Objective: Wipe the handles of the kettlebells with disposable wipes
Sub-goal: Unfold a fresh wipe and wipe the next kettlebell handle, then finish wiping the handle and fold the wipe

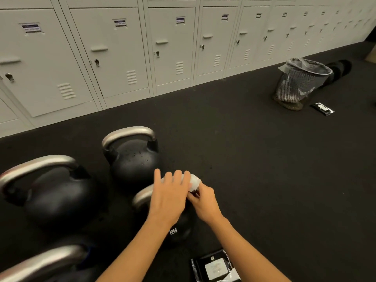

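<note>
Several black kettlebells with steel handles stand on the dark floor. The nearest, marked 12KG (pixel 179 226), is under my hands; only the left end of its handle (pixel 142 197) shows. A white wipe (pixel 194 181) is wrapped over that handle. My left hand (pixel 171 197) lies over the wipe and handle with fingers curved around them. My right hand (pixel 203 200) pinches the wipe's right end. Another kettlebell (pixel 134 159) stands behind, a larger one (pixel 53 192) to the left, and a handle (pixel 40 263) shows at bottom left.
A black wipes pack (pixel 215 268) lies by my right forearm. A mesh waste bin (pixel 301 82) with a plastic liner stands at the far right, a second black pack (pixel 322 108) beside it. White lockers (pixel 122 47) line the back wall.
</note>
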{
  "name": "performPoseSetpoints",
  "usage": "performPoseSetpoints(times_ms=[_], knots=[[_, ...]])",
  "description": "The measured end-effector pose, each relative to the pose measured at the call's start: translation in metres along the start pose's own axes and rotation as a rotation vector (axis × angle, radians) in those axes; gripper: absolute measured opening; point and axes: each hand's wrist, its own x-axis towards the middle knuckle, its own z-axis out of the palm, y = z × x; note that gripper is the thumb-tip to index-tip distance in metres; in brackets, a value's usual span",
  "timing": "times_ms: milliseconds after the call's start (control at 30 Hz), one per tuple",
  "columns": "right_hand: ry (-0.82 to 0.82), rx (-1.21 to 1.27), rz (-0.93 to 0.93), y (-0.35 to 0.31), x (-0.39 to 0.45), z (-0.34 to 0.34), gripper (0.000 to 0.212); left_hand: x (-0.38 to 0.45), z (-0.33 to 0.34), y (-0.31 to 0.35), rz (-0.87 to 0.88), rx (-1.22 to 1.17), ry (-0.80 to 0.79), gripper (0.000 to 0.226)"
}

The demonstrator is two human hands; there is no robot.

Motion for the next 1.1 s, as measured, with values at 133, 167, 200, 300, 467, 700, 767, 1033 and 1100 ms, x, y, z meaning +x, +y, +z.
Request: performPoseSetpoints(times_ms=[133, 167, 200, 300, 467, 700, 767, 1033, 1100], knots=[[-0.002, -0.049, 0.094, 0.005, 0.0, -0.003, 0.003, 0.024, -0.002, 0.032, 0.06, 0.16, -0.124, 0.034], [-0.004, -0.062, 0.103, 0.005, 0.0, -0.004, 0.007, 0.026, 0.0, 0.034, 0.074, 0.186, -0.126, 0.032], [-0.003, -0.058, 0.109, 0.004, -0.001, -0.004, 0.012, 0.026, 0.002, 0.034, 0.089, 0.204, -0.113, 0.031], [0.01, 0.067, 0.101, 0.006, -0.002, -0.002, 0.012, 0.017, 0.008, 0.02, 0.141, 0.215, -0.03, 0.039], [-0.003, 0.121, 0.037, 0.007, -0.002, 0.0, 0.023, 0.006, 0.006, 0.003, 0.137, 0.113, 0.015, 0.055], [-0.023, 0.123, 0.021, 0.002, -0.004, -0.002, 0.03, -0.015, 0.009, -0.021, 0.034, -0.002, 0.084, 0.057], [-0.02, 0.102, 0.026, 0.0, -0.004, -0.003, 0.023, -0.019, 0.015, -0.029, 0.02, -0.031, 0.146, 0.052], [-0.097, -0.146, 0.165, -0.011, -0.001, -0.009, 0.037, -0.04, 0.016, -0.054, -0.05, 0.082, 0.114, 0.063], [-0.174, -0.347, 0.234, -0.021, -0.001, -0.016, 0.045, -0.046, 0.011, -0.059, -0.088, 0.101, 0.051, 0.069]])
